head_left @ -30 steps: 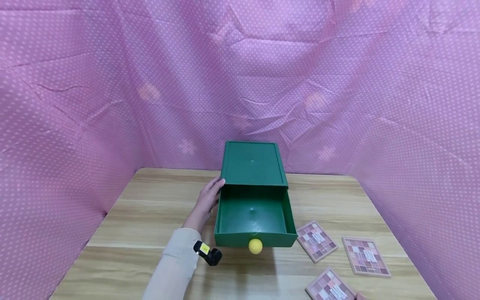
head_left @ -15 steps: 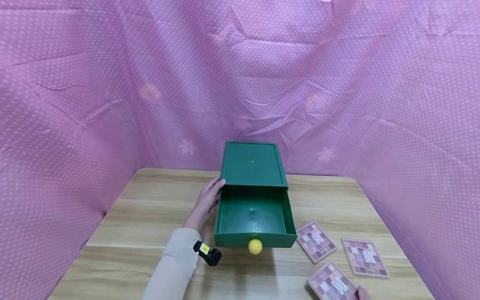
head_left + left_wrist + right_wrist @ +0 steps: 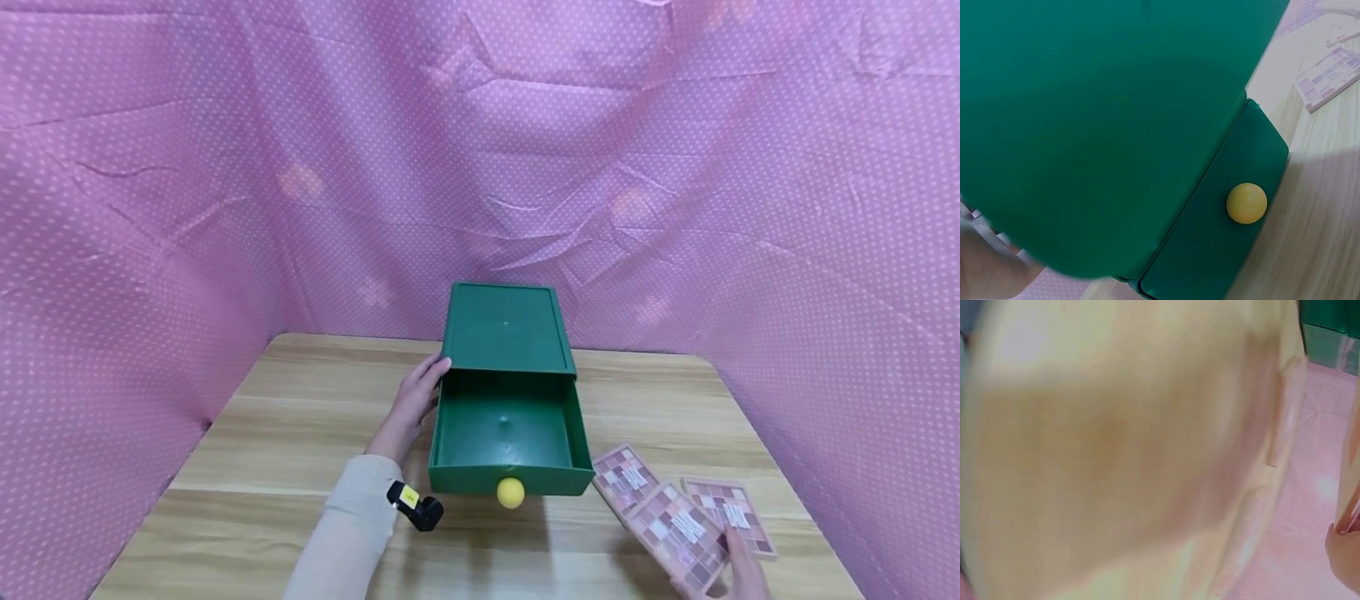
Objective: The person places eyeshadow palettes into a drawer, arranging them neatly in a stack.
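A green drawer box (image 3: 506, 329) stands at the table's middle, its drawer (image 3: 502, 429) pulled out toward me with nothing inside. A yellow round knob (image 3: 511, 492) sits on the drawer front. My left hand (image 3: 411, 408) rests against the box's left side, one fingertip at the top front corner. At the lower right, my right hand (image 3: 742, 575) grips a pink eyeshadow palette (image 3: 678, 533) by its near right edge, tilted above the table. The frame's bottom cuts off part of this hand. In the right wrist view, the held palette (image 3: 1354, 469) shows at the right edge beside a fingertip.
Two more palettes lie on the wooden table (image 3: 285, 500): one (image 3: 622, 475) beside the drawer's right front corner, another (image 3: 738, 504) farther right. The held palette overlaps both in the head view. Pink dotted cloth (image 3: 480, 167) hangs around the table's back and sides.
My right hand has lifted the nearest palette off the table and brought it up and forward, over the other two in the head view. The left hand and the drawer box have stayed put.
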